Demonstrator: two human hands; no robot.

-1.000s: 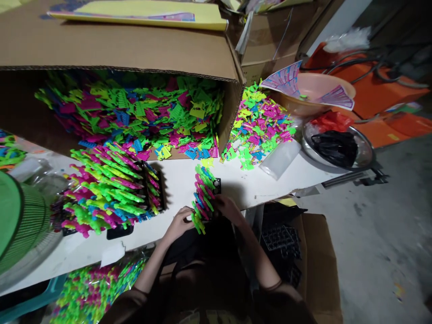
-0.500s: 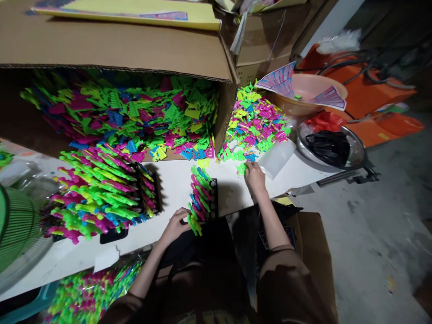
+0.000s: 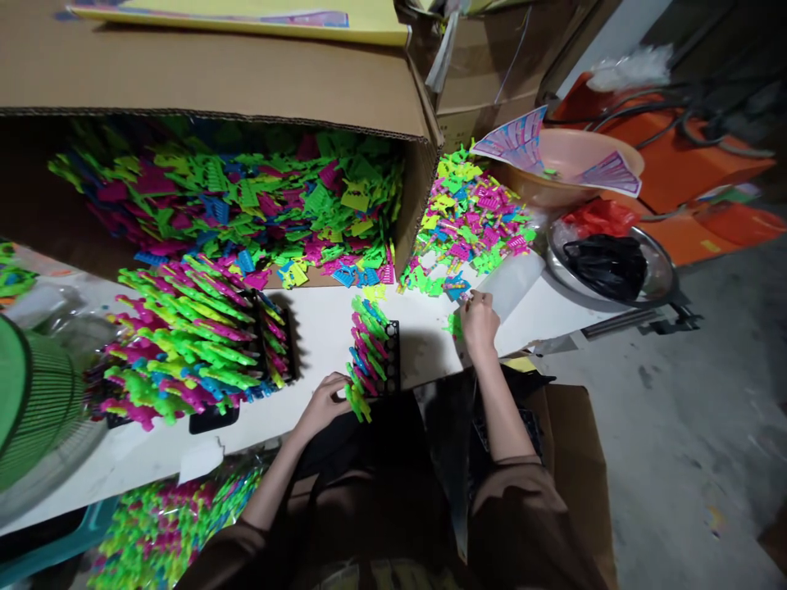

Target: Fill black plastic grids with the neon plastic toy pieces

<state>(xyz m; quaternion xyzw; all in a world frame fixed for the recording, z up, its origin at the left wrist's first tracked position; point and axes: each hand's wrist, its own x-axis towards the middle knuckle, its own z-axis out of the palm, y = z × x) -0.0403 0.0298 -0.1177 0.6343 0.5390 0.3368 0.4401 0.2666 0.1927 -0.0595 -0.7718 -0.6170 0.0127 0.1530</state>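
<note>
Over the last second the right hand (image 3: 480, 321) has left the black rack (image 3: 392, 360) and come to the near edge of the loose pile (image 3: 479, 209); the left hand (image 3: 325, 403) has stayed put. The rack appears to have gained nothing in the last half second: its right-hand strip of round holes shows bare, just beyond the left fingers. Those fingers curl against a yellow-green piece (image 3: 357, 403) at the rack's near end; whether they grip is hidden. The right fingers are bent together, but I cannot tell if they hold anything. Beside them on the left lies a green piece (image 3: 453, 325), just beyond them a flat blue piece (image 3: 457, 287), and to their right a smooth, translucent plastic sheet or bag (image 3: 513, 283). The racked pieces (image 3: 369, 348) look like glossy moulded plastic, slim and knobbly, leaning in slanted rows
</note>
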